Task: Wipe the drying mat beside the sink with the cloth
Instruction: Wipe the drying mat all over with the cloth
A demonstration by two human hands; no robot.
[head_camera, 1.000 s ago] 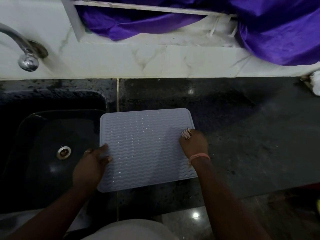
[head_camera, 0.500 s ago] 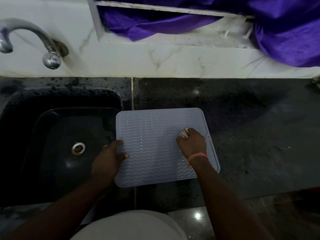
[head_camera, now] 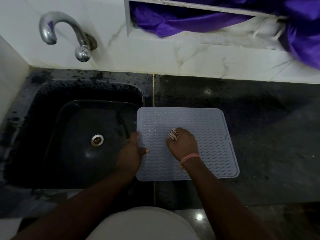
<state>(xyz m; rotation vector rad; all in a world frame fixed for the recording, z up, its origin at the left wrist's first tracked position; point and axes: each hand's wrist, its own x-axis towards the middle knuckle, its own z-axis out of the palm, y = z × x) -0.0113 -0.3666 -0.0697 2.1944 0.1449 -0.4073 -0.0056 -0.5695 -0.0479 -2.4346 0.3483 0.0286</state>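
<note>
While the left hand point(head_camera: 132, 154) pinched the pale grey ribbed silicone drying mat point(head_camera: 204, 135) by the black sink point(head_camera: 83, 135), the right hand point(head_camera: 182, 146) clenched a small striped cloth point(head_camera: 173, 134) mid-wipe; I'd say the unwiped right side needed doing next.

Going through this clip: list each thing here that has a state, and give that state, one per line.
Pale grey ribbed silicone drying mat: lying flat on the dark counter, left edge over the sink.
Small striped cloth: bunched in the right hand, pressed on the mat.
Left hand: holds the mat's left edge, thumb on top.
Curved chrome tap: no water running.
Black sink: drain open, no dishes.
</note>
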